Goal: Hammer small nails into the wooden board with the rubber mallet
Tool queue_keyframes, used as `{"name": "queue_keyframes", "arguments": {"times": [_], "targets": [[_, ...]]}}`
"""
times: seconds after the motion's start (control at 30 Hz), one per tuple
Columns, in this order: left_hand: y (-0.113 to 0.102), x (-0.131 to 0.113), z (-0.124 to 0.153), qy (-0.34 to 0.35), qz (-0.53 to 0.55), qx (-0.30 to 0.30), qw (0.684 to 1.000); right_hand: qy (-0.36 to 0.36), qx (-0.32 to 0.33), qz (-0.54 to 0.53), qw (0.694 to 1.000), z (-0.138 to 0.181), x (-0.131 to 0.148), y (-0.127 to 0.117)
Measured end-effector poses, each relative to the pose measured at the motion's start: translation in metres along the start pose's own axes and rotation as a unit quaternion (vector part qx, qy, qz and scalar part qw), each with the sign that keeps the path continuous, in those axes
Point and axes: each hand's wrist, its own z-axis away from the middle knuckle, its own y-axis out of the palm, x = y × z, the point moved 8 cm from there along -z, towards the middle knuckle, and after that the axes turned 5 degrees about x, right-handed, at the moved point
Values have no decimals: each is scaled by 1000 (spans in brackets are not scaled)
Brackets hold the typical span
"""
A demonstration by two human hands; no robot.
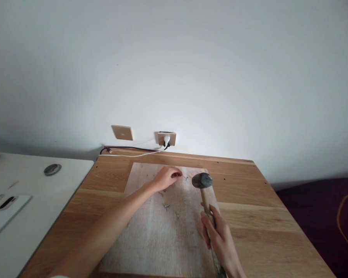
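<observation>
A pale wooden board lies on a brown wooden table. My right hand is wrapped round the wooden handle of a hammer, whose dark round head hangs above the board's far right part. My left hand reaches to the far end of the board, fingers pinched together on something small that I cannot make out, just left of the hammer head. A few small nails lie loose on the board between my hands.
A white table adjoins on the left with a round metal disc and a flat white device. On the wall behind are a switch plate and a socket with a plug and cables.
</observation>
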Motion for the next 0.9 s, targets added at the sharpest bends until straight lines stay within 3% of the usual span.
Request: {"name": "queue_keyframes", "arguments": {"times": [0.33, 0.67, 0.9], "targets": [[3, 4, 6, -1, -1, 1, 1000, 5, 11, 35, 999, -7, 3, 7], [6, 13, 7, -32, 52, -6, 998, 2, 45, 99, 994, -27, 34, 25], [4, 12, 6, -42, 51, -6, 998, 10, 49, 104, 993, -31, 29, 33]]}}
